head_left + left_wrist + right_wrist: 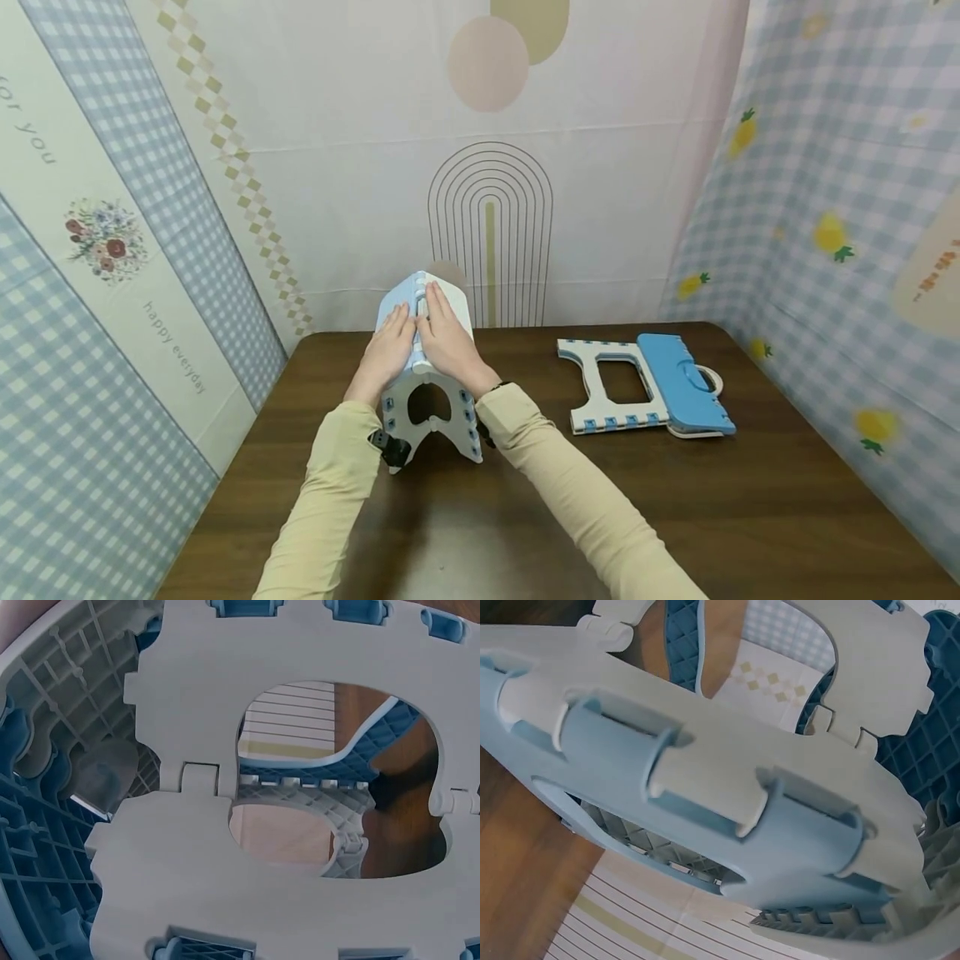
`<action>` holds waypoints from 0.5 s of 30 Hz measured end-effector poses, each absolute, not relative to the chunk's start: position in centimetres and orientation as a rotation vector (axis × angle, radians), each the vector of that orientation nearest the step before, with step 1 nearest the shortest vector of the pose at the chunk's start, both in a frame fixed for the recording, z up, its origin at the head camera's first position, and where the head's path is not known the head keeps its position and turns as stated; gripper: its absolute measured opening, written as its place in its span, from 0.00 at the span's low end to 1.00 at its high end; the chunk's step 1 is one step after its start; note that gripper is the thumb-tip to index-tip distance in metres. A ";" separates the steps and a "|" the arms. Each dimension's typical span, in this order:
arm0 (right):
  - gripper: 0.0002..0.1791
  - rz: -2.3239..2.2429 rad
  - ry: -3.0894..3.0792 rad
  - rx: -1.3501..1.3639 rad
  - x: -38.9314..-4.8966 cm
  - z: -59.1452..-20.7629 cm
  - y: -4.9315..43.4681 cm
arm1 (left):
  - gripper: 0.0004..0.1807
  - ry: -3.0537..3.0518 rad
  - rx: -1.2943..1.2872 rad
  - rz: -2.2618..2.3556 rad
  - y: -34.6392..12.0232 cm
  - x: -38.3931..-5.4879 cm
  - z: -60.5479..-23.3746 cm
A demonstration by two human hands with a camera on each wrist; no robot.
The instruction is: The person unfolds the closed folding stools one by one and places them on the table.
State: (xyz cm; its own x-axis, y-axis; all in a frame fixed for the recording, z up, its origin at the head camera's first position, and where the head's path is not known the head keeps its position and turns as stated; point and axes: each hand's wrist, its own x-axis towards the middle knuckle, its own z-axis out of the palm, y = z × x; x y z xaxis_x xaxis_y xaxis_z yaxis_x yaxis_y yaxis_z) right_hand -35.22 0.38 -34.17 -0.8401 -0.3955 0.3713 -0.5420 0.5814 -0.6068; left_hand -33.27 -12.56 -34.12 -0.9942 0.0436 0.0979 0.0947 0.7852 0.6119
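Observation:
A blue-and-white folding step stool (459, 302) stands partly unfolded at the left of the table, its two top halves sloping up to a ridge. On the left slope near the ridge lies my left hand (386, 348), fingers straight and together. My right hand (452, 343) rests on the right slope, its straight fingers pointing away from me. In the left wrist view the white end panel (180, 862) shows a hinge and a large rounded opening. Blue and white hinge knuckles (712, 787) run along a panel edge in the right wrist view. My fingers are hidden in the right wrist view.
A second folding stool (678, 379), folded flat with a white carry handle (712, 379), lies to the right on the brown wooden table (525, 500). A patterned cloth (345, 208) hangs behind the table, with checked cloth (825, 167) at the sides.

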 end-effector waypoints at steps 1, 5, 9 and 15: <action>0.32 1.110 -2.625 0.778 -35.3 -34.2 0.3 | 0.33 -2.902 -0.117 -0.984 -12.6 -33.3 -34.1; 0.33 1.099 -2.674 0.742 -35.5 -34.2 0.2 | 0.33 -2.932 -0.129 -0.944 -12.7 -33.4 -34.1; 0.33 1.032 -2.724 0.693 -35.5 -34.3 0.1 | 0.32 -2.957 -0.118 -0.910 -12.8 -33.3 -34.2; 0.34 0.888 -2.804 0.620 -35.6 -34.4 0.0 | 0.33 -2.991 -0.079 -0.843 -12.8 -33.2 -34.2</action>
